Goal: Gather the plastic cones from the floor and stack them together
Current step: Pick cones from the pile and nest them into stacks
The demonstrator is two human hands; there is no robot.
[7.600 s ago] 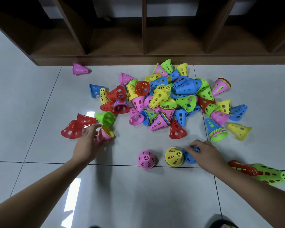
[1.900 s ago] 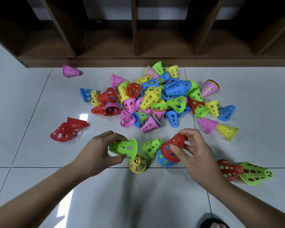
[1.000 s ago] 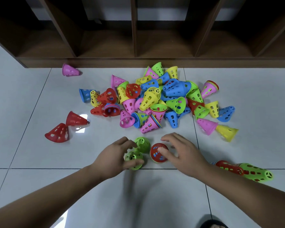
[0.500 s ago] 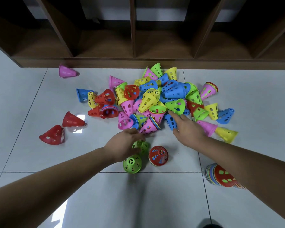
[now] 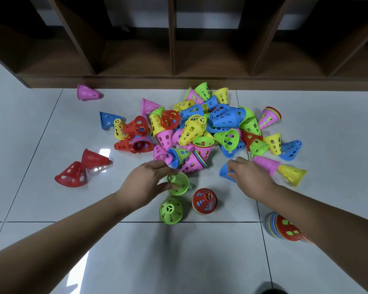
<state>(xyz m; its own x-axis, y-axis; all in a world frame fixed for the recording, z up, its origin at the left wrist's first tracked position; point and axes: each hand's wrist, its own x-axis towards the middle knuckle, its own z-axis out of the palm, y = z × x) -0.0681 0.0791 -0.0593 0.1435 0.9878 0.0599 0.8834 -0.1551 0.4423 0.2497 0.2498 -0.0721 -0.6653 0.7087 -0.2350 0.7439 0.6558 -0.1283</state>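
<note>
A heap of perforated plastic cones (image 5: 202, 126) in red, blue, green, yellow and pink lies on the white tiled floor. My left hand (image 5: 146, 183) holds a tilted green cone (image 5: 179, 184) just in front of the heap. My right hand (image 5: 250, 177) grips a blue cone (image 5: 224, 172) lifted from the heap's near edge. Two short stacks stand upright near me: a green stack (image 5: 170, 211) and a red-topped stack (image 5: 204, 200). A long many-coloured stack (image 5: 285, 229) lies partly hidden under my right forearm.
Two red cones (image 5: 81, 169) lie apart at the left, a pink one (image 5: 86, 94) near the shelf base. A pink cone (image 5: 266, 164) and a yellow cone (image 5: 292, 174) lie right of my right hand. A dark wooden shelf unit (image 5: 179, 79) bounds the far side.
My left hand has picked up the small green cone and tilted it. My right hand has pulled back from the heap with a blue cone in its fingers.
</note>
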